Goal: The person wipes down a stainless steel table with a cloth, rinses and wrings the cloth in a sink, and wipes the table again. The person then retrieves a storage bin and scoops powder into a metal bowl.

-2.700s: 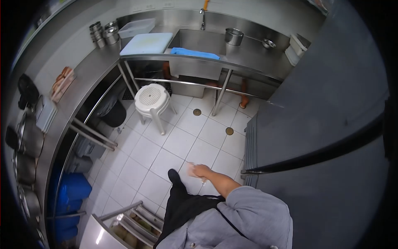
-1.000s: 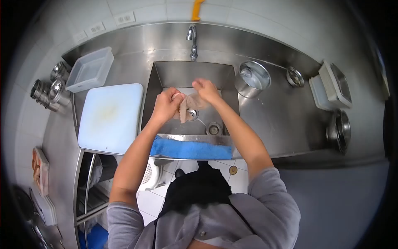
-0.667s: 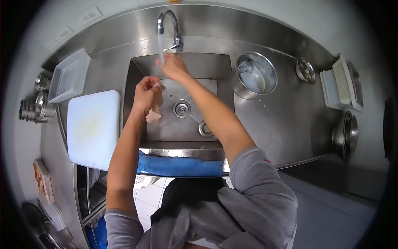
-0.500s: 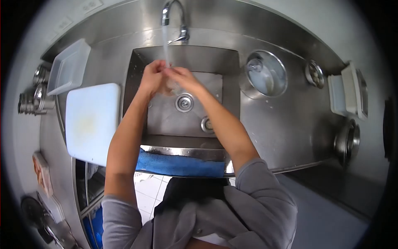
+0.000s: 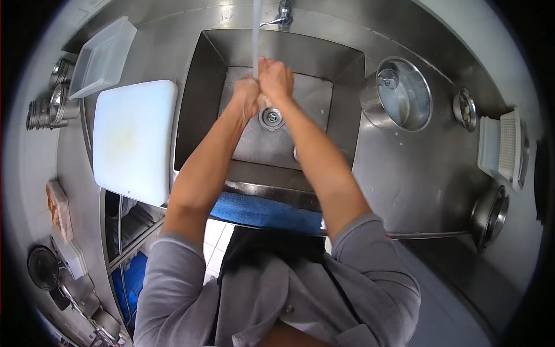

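Note:
Water falls from the faucet (image 5: 284,13) in a stream onto my hands over the steel sink (image 5: 237,153). My left hand (image 5: 246,93) is closed and pressed against my right hand (image 5: 275,80), whose fingers are curled. Between and below them a small part of a pale, thin piece (image 5: 264,103) shows, just above the drain (image 5: 271,118). Both hands appear to grip it; most of it is hidden by the fingers. A blue cloth (image 5: 263,213) lies along the sink's front edge.
Left of the sink lies a white cutting board (image 5: 134,141), with a clear plastic tub (image 5: 104,56) behind it. A steel pot (image 5: 404,95), a small bowl (image 5: 464,110), white containers (image 5: 500,147) and larger bowls (image 5: 488,217) stand on the right.
From the floor area, the view has come to the sink. The water was turned on after the one-second-old frame. My hands have come together under the stream with the pale piece.

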Motion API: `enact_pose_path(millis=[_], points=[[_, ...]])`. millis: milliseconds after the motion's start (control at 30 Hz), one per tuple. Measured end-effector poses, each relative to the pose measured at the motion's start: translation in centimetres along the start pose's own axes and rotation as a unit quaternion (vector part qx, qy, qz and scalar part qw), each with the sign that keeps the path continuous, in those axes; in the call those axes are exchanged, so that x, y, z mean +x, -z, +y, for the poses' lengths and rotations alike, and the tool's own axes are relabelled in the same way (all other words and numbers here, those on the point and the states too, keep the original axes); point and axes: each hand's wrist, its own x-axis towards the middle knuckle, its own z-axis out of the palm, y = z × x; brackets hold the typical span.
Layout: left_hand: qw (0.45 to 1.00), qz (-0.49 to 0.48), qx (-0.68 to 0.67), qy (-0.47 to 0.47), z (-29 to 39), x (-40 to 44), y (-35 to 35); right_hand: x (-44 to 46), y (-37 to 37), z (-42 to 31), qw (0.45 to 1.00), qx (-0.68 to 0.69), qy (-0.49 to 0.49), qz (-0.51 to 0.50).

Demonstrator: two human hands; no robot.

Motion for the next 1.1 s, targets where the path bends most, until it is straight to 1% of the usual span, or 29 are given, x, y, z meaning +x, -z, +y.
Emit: enact_pose_path(millis=[33,67,100,133,167,200,233,267,300,367,400,467,500,533,567,633,667,700,767,800,833,867,900,933,967,1000,1033,1067,1100], points=[[0.996,0.043,0.069,0.034,1.9,-2.3,-1.6,1.6,0.1,1.1,0.999,-0.012,-0.013,-0.032],[0.985,0.021,0.16,0.066,2.5,-2.8,-0.7,2.7,-0.5,2.7,0.997,-0.024,-0.026,-0.066],[0.973,0.005,0.222,0.06,3.1,-2.8,0.5,3.8,-1.4,3.9,0.994,-0.036,-0.036,-0.097],[0.958,-0.009,0.282,0.054,3.6,-3.0,1.8,3.8,-1.8,3.8,0.986,0.065,-0.011,-0.151],[0.939,-0.023,0.338,0.049,3.6,-3.2,2.8,3.8,-1.8,4.1,0.966,0.114,-0.008,-0.233],[0.954,-0.013,0.298,-0.016,3.7,-3.7,3.1,2.8,-0.1,2.6,0.937,0.162,-0.006,-0.311],[0.947,-0.038,0.314,-0.054,4.0,-3.7,3.3,2.4,1.2,1.4,0.899,0.209,-0.004,-0.384],[0.937,-0.063,0.33,-0.092,4.4,-3.6,3.4,2.4,1.6,1.0,0.89,0.223,-0.014,-0.398],[0.926,-0.086,0.343,-0.133,4.9,-3.5,3.5,2.2,1.9,0.9,0.898,0.234,0.014,-0.373],[0.908,-0.019,0.395,-0.135,6.1,-3.8,3.3,1.8,3.0,0.8,0.909,0.255,0.074,-0.32],[0.897,0.015,0.42,-0.135,6.6,-4.1,3.2,2.2,3.4,1.7,0.92,0.233,0.059,-0.31],[0.968,0.011,0.212,-0.135,5.7,-3.8,3.5,3.0,3.6,4.0,0.938,0.188,0.03,-0.288],[0.986,0.006,0.104,-0.132,5.2,-3.8,3.3,2.4,3.3,3.8,0.928,0.285,-0.023,-0.239],[0.991,0.045,0.046,-0.114,4.8,-4.2,2.0,0.9,2.9,3.4,0.904,0.379,-0.075,-0.186],[0.992,0.1,0.007,-0.081,4.1,-3.9,1.1,-0.3,2.0,2.8,0.865,0.467,-0.127,-0.13],[0.995,0.096,0.002,-0.028,2.2,-1.6,1.5,-1.7,-3.9,3.0,0.873,0.485,-0.045,-0.039],[0.994,-0.042,-0.099,-0.021,0.0,0.7,3.6,-4.1,-4.6,0.7,0.923,0.378,0.074,-0.008],[0.964,-0.179,-0.197,-0.013,-2.7,3.5,6.5,-6.0,-4.5,-1.3,0.948,0.291,0.129,0.025],[0.965,-0.154,-0.212,0.023,-3.4,3.2,6.1,-4.9,-4.6,-0.5,0.984,0.073,0.142,0.073],[0.99,0.008,-0.129,0.051,-1.7,0.0,2.1,-4.0,-4.1,0.5,0.993,0.013,0.104,0.045],[0.983,0.164,-0.038,0.073,0.6,-2.8,-1.2,-2.0,-3.0,1.4,0.996,-0.046,0.07,0.023],[0.988,0.128,-0.018,0.08,2.2,-5.1,-2.3,-0.2,-2.0,2.3,0.994,-0.102,0.034,0.002],[0.993,0.086,0.048,0.057,2.1,-5.4,-1.8,0.8,-1.9,3.9,0.998,0.02,0.023,-0.057],[0.992,0.043,0.112,0.03,2.5,-5.3,-1.0,2.1,-2.1,5.7,0.983,0.14,0.017,-0.115],[0.985,0.001,0.175,0.0,3.0,-5.2,-0.2,2.8,-2.2,6.4,0.951,0.257,0.012,-0.171],[0.991,-0.008,0.129,-0.024,3.6,-5.2,0.6,-0.9,1.2,2.2,0.903,0.392,-0.01,-0.173],[0.995,-0.017,0.084,-0.048,4.4,-5.1,1.6,-0.6,1.6,3.2,0.927,0.291,0.023,-0.236],[0.996,-0.025,0.038,-0.073,4.9,-5.0,2.3,0.1,2.3,5.3,0.935,0.184,0.057,-0.297],[0.996,-0.009,0.007,-0.089,5.4,-5.1,2.6,0.2,3.5,6.0,0.928,0.075,0.088,-0.354]])
